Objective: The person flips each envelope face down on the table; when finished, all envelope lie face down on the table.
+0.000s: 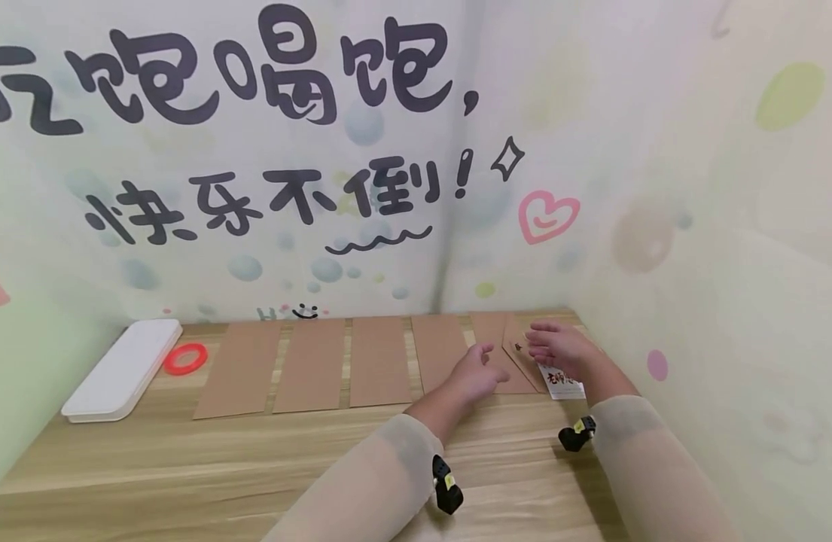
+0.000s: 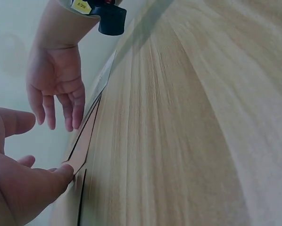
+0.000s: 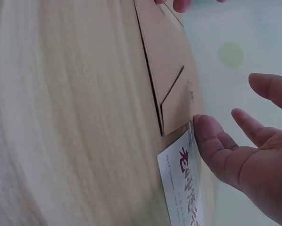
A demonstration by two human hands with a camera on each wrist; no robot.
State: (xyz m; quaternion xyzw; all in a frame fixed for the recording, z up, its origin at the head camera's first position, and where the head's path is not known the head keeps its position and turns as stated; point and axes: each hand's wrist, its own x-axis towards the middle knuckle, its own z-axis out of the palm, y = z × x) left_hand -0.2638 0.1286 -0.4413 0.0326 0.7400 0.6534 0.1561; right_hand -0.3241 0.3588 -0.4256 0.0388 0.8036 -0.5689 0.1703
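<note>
At the right end of a row lies a brown kraft-paper envelope [image 1: 488,329], a slanting paper edge and a small dark mark showing on its right side. My left hand [image 1: 480,373] is over its left part, fingers loosely spread, thumb tip close to the paper in the left wrist view. My right hand [image 1: 562,350] hovers at the envelope's right side with relaxed fingers, nothing between them. Beneath that hand is a white card [image 3: 178,176] printed with red characters, partly hidden in the head view. In the right wrist view a fingertip is right at the far edge where envelope and card meet.
Several more brown paper pieces [image 1: 379,361] lie side by side leftward along the wooden table [image 1: 253,474]. A red ring-shaped roll [image 1: 185,359] sits beside a white flat case [image 1: 123,370] at the far left. A printed wall covering [image 1: 388,271] rises behind the table.
</note>
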